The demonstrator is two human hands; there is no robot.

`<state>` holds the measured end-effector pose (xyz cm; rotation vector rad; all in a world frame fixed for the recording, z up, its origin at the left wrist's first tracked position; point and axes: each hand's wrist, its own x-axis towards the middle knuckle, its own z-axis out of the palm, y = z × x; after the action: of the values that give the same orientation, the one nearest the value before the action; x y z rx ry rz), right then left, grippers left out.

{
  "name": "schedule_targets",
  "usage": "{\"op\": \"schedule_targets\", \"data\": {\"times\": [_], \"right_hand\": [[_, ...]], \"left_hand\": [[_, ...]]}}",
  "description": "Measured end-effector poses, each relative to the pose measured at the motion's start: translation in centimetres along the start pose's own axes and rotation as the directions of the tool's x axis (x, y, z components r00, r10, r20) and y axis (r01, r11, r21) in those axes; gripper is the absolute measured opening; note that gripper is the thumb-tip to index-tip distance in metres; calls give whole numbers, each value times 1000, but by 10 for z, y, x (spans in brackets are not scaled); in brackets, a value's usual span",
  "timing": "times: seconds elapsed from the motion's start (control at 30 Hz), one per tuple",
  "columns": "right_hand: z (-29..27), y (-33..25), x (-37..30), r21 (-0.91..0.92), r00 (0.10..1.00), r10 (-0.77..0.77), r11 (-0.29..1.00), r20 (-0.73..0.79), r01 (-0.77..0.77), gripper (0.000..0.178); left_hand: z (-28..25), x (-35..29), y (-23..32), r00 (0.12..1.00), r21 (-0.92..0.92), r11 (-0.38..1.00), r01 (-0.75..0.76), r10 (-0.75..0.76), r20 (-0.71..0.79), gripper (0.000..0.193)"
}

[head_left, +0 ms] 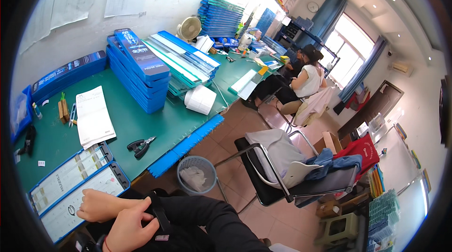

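My right forearm, in a black sleeve, reaches across to the left, and my right hand (96,205) is curled into a loose fist over the open blue-edged case (123,182). My left hand (129,229), with a red cord at its wrist, pinches a black strap (159,212) at my right wrist. Clear compartments and a white panel show inside the case. Beyond it lie black-handled pliers (140,147) and a white paper pad (95,115). No object is visible in my right fist.
Stacked blue boxes (139,75) and clear panels (183,59) stand along the green table (197,122). A waste basket (197,176) sits below its edge. A chair piled with clothes (282,158) stands to the right. Farther off, a person (308,75) sits at the table.
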<state>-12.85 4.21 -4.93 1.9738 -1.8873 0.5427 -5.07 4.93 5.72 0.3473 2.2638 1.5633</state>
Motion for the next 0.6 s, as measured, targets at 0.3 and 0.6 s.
{"op": "schedule_targets", "data": {"times": [0.3, 0.6], "right_hand": [[8, -57, -7, 166, 971, -136, 981, 195, 104, 25], [2, -74, -32, 440, 963, -52, 895, 265, -73, 24]], "left_hand": [[1, -32, 30, 998, 619, 785, 39, -62, 15, 25], [3, -19, -69, 978, 375, 916, -143, 74, 193, 48]]}}
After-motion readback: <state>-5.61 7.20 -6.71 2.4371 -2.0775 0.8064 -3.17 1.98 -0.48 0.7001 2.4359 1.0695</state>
